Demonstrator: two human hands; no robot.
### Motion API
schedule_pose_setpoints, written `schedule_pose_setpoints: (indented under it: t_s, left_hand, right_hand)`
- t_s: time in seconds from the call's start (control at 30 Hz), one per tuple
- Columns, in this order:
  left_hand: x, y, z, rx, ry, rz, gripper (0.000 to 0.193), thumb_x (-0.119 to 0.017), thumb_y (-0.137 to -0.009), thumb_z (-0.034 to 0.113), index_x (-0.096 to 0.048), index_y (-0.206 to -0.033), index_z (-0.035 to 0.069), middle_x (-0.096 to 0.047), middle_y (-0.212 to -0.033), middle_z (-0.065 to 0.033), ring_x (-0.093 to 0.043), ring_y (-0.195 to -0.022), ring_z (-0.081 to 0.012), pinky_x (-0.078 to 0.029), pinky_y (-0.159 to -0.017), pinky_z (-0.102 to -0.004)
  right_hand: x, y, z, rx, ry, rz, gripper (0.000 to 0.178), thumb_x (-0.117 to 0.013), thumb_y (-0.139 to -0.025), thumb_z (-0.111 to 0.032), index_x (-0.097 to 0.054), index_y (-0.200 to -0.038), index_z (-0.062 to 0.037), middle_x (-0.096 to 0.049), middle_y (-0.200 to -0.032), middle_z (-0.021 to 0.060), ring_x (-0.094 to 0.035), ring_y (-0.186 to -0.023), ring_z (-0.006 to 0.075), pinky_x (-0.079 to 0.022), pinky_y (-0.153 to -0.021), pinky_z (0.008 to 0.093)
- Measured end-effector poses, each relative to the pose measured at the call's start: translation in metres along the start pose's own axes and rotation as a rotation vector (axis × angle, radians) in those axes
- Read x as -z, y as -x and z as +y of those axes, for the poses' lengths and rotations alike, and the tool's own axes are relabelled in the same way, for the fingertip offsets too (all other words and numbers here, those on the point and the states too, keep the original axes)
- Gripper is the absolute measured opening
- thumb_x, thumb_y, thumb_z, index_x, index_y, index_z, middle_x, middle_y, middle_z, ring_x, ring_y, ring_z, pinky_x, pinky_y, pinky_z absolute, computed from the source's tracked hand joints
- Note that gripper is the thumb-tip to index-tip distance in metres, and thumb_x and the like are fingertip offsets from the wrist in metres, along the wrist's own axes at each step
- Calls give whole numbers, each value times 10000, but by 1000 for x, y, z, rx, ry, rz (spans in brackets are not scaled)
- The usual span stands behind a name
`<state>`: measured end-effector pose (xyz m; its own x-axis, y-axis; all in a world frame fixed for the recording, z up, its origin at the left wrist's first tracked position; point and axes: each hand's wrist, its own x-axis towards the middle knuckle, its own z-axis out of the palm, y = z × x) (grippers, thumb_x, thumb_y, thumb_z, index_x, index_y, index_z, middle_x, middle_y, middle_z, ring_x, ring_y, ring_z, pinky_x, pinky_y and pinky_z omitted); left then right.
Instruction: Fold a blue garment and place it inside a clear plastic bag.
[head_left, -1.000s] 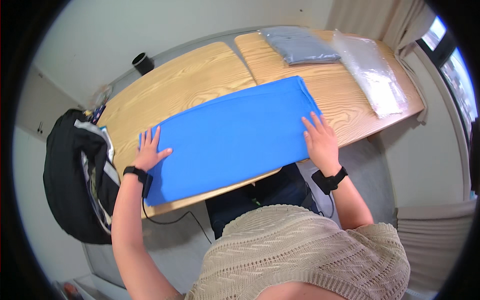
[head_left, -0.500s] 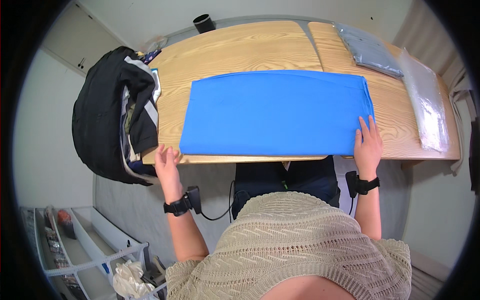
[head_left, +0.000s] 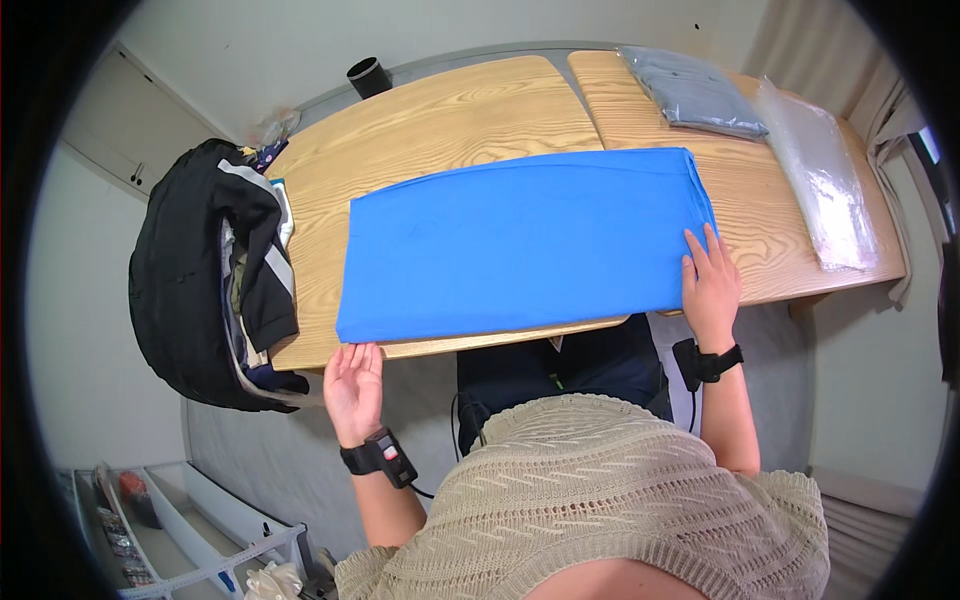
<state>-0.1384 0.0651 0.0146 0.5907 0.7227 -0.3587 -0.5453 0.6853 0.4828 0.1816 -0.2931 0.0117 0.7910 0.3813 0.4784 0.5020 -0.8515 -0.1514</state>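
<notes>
A blue cloth (head_left: pixel 520 245), folded into a long flat rectangle, lies along the near side of the wooden table (head_left: pixel 480 115). Palm up, my left hand (head_left: pixel 355 392) is at the cloth's near left corner, its fingers stretched out and their tips at the table edge, touching or just under the cloth; the very tips are hard to make out. My right hand (head_left: pixel 713 285) rests flat on the cloth's right end with its fingers spread. Both wrists carry a black strap with a small device.
A black bag (head_left: pixel 180 275) stuffed with clothes hangs over the table's left end, a dark striped sleeve spilling out. Grey clothing in a clear bag (head_left: pixel 692 90) and clear plastic packaging (head_left: pixel 825 175) lie right. Behind stands a black bin (head_left: pixel 370 78); a divided organizer (head_left: pixel 200 525) is lower left.
My left hand has turned palm up and come in to the cloth's near left corner. My right hand stays on the right end. The whole view has tilted slightly.
</notes>
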Motion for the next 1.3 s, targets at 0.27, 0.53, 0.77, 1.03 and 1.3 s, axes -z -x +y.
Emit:
schedule_pose_setpoints:
  t_s: [0.27,0.53,0.77,1.03,1.3]
  left_hand:
    - [-20,-46,-42,-14,-17,-69,341,-501,-955,221,-481,-1232,23,-535,-1251,-86,-502,-1141,-220,-390,-1010,-384]
    - [-59,-43,-54,-174,-157,-60,472,-404,-986,336,-371,-1334,19,-439,-1350,-94,-432,-1220,-244,-336,-1050,-420]
    - [-109,-22,-53,-239,-202,-242,458,-397,-991,330,-377,-1329,21,-449,-1335,-106,-440,-1215,-247,-340,-1043,-415]
    - [-219,17,-119,-276,-536,-499,370,-461,-980,242,-432,-1258,0,-561,-1084,-65,-538,-946,-136,-434,-835,-296]
    - [-215,12,-245,-111,-1448,-1231,590,-577,-893,248,-338,-1373,2,-387,-1381,-235,-344,-1310,-307,-277,-1071,-324]
  right_hand:
    - [-1,0,-1,-30,-44,-16,346,-544,-871,-205,-575,-1212,-157,-464,-1351,107,-428,-1239,325,-353,-977,464]
    - [31,-2,-95,296,-280,-100,362,-529,-865,-205,-534,-1215,-113,-455,-1352,111,-376,-1280,280,-243,-1024,541]
    - [-5,25,-152,569,-354,-233,468,-484,-905,-409,-480,-1320,-193,-423,-1381,129,-343,-1302,341,-222,-1047,579]
    - [25,-26,-45,-155,-1127,-532,418,-475,-951,-331,-505,-1259,-51,-612,-1066,157,-601,-931,222,-486,-806,299]
    - [28,-38,13,-752,-1695,-601,579,-379,-965,-473,-488,-1194,48,-621,-1017,160,-625,-884,204,-516,-792,317]
